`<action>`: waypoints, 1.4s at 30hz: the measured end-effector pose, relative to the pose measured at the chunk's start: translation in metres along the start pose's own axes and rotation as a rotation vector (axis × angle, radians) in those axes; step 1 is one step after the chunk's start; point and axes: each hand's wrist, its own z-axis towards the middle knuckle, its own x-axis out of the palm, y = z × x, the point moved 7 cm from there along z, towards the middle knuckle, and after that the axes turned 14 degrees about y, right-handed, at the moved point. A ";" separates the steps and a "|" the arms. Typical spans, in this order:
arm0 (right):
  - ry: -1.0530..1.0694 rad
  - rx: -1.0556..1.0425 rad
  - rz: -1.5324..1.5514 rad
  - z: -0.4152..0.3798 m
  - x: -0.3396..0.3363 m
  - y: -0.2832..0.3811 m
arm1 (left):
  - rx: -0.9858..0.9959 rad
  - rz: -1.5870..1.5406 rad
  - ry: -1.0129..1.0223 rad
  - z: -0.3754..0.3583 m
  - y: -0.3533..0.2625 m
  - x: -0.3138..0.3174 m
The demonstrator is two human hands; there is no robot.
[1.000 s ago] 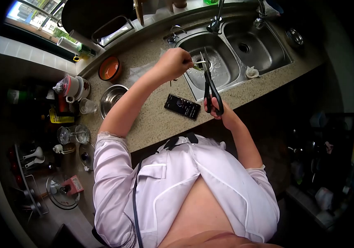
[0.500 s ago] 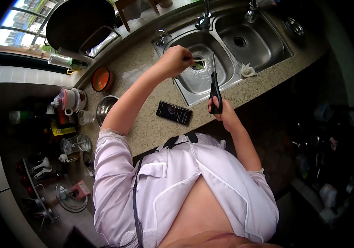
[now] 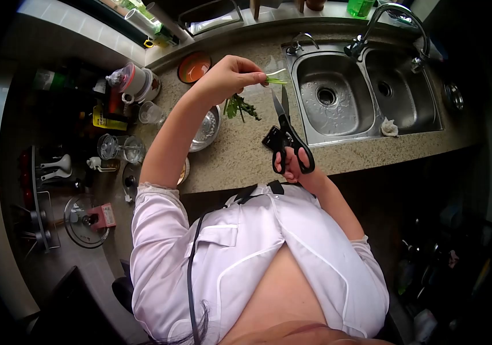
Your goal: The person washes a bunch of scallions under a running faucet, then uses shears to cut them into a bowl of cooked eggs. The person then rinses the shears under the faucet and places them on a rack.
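My left hand (image 3: pixel 231 77) is closed around a bunch of leafy green herbs (image 3: pixel 241 107) above the counter. Thin pale and green stems stick out to the right of my fingers, and the dark leaves hang below the hand. Black-handled kitchen scissors (image 3: pixel 283 118) are in my right hand (image 3: pixel 296 167), with fingers through the handle loops. Their blades stand apart and point up, the tips just below the stem ends. Partly hidden behind the scissors, a black phone (image 3: pixel 272 138) lies on the counter.
Right of my hands is a double steel sink (image 3: pixel 332 137) with a tall faucet (image 3: pixel 424 31). A crumpled white cloth (image 3: pixel 389 127) sits on its front rim. A metal bowl (image 3: pixel 207 131) is partly behind my left forearm, and an orange bowl (image 3: pixel 194 67) stands farther back.
My left hand has gone from over the sink to over the counter, bringing the herbs' leaves into view. The scissors' blades have spread apart. The camera view has turned left.
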 end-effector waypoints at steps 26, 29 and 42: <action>0.269 0.456 -0.123 0.199 0.165 -0.222 | -0.196 -0.118 -0.339 -0.360 0.273 -0.081; 0.245 0.469 -0.131 0.197 0.159 -0.222 | -0.149 -0.091 -0.308 -0.351 0.285 -0.080; 0.151 0.504 -0.170 0.189 0.143 -0.191 | -0.275 0.069 -0.250 -0.330 0.276 -0.077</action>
